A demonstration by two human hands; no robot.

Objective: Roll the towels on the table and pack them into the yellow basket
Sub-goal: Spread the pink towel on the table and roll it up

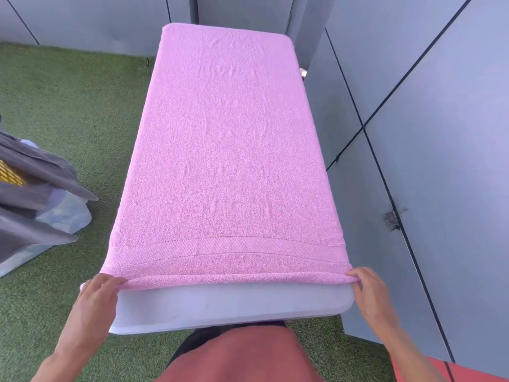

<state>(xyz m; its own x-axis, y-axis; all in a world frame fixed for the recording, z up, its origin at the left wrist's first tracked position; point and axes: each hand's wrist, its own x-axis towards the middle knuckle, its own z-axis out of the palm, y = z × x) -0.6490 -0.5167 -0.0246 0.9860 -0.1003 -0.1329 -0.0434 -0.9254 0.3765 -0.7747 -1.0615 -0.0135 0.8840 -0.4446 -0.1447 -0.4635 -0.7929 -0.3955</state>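
At the far left, on the artificial grass [68, 111], the yellow basket [11, 172] sits half buried under grey towels [41, 172], well apart from the worktop [234, 307]. Nearer, the left hand [96, 296] pinches the near left corner of the pink towel [225, 161], its fingers [115, 281] curled over a first narrow fold; the right hand [369, 288] pinches the opposite corner. Uneven turning would probably skew the roll, and slack in the middle could leave it loose.
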